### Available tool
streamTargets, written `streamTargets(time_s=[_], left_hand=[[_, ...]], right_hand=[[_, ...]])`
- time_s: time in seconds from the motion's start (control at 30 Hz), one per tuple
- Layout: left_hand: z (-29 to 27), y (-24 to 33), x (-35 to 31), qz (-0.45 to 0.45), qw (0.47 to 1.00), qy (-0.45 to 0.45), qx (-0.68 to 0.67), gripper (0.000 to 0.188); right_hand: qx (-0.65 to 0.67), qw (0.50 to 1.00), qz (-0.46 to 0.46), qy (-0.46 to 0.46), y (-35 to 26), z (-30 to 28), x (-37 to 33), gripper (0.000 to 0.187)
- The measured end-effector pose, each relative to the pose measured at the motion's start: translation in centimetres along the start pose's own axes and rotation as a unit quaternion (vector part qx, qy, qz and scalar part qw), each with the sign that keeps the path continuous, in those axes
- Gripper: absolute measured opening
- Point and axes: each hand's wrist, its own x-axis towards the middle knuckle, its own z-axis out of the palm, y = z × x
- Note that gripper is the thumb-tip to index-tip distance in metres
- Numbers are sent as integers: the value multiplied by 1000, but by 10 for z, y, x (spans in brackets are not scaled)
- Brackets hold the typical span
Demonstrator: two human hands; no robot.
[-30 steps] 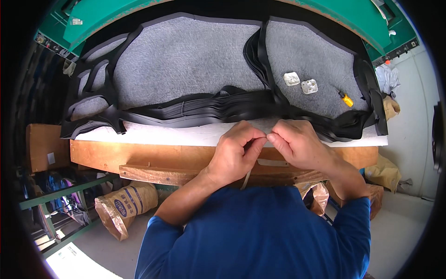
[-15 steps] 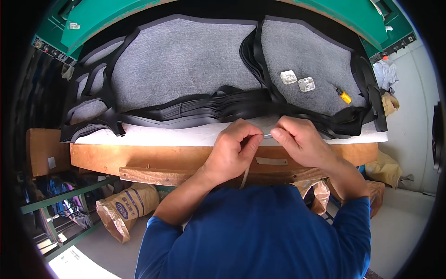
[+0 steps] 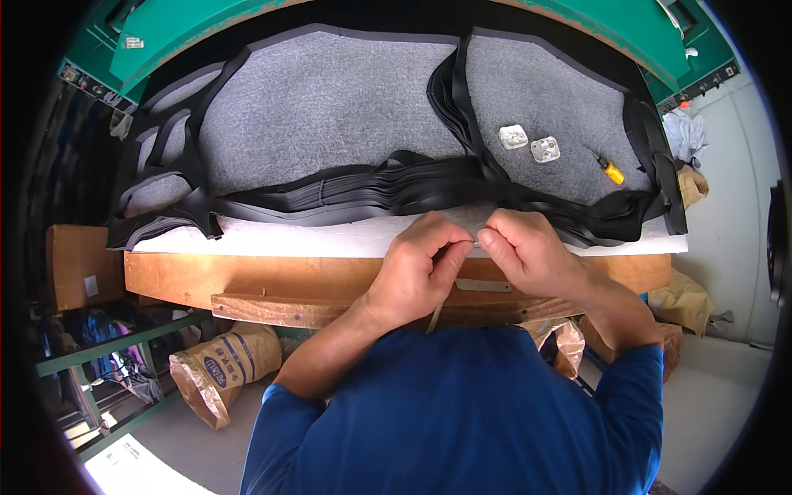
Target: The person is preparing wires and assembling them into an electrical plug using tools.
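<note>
While left fingers [image 3: 450, 259], right fingers [image 3: 505, 252] pinch thin piece [image 3: 476, 243], black strips [image 3: 404, 186] lie before screwdriver [image 3: 611, 172].

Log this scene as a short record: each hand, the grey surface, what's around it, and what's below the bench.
Left hand: pinching a thin strand
Right hand: pinching the same strand
Below left hand: pale cord; link to strand unclear
On grey surface: two small pale squarish parts, yellow-handled tool
Around grey surface: layered black sheets
Below bench, left: brown paper bag
</note>
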Motion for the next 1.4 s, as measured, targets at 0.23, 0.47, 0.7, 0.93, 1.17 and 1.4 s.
streamTargets(time_s=[0.23,0.47,0.7,0.93,1.17,1.4], left_hand=[[-17,-19,-11,-64,997,33,4,2],[-11,-15,-9,-203,965,-13,-167,8],[-13,-12,-7,-253,928,-53,-268,13],[-5,-12,-9,-217,928,-41,-300,12],[1,-11,-12,-248,927,-28,-278,7],[10,-8,-13,-188,956,24,-222,5]], right_hand=[[114,970,187,108,18,-36,-10,33],[87,975,116,-168,-1,-21,-31,30],[-5,992,-103,78,-2,-5,-2,28],[-9,989,-142,40,12,5,-1,18],[3,990,-132,54,12,8,-2,13],[-10,995,-64,69,11,16,-10,15]])
